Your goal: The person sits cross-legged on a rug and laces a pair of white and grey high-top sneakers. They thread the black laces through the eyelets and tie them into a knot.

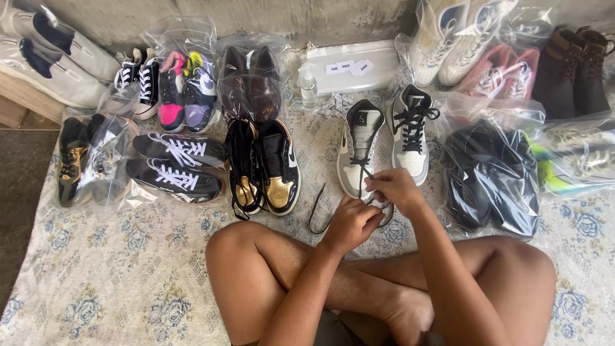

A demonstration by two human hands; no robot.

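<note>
Toe of the grey-and-white sneaker (pixel 360 150) behind the hands; top-left pale shoes (pixel 45 54) cropped by the edge.

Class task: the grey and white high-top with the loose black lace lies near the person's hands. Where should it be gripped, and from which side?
Probably grip the grey and white high-top at its padded collar, from above: the open ankle faces up, while both hands and the black lace crowd the toe.
</note>
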